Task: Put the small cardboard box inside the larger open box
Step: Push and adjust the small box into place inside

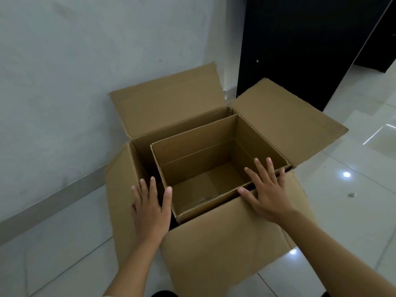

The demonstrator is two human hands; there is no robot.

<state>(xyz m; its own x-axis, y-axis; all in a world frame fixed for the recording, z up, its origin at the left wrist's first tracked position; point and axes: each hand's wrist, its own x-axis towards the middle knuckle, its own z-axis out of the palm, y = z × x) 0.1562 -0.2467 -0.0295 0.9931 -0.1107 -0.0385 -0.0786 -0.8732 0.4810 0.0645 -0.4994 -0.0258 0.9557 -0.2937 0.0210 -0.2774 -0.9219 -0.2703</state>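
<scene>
The small cardboard box [205, 168] sits open-topped inside the larger open box [225, 243], its rim a little below the big box's flap folds, pushed toward the right wall. The larger box stands on the floor with all of its flaps spread outward. My left hand [150, 209] hovers flat over the left flap, fingers spread, thumb beside the small box's near left corner. My right hand [265, 189] lies flat with fingers apart over the near flap and the small box's near right rim. Neither hand grips anything.
A pale wall [85, 61] with a grey skirting strip runs behind and left of the boxes. A dark cabinet or door [300, 39] stands at the back right. Glossy white floor tiles [353, 189] surround the box on the right and front.
</scene>
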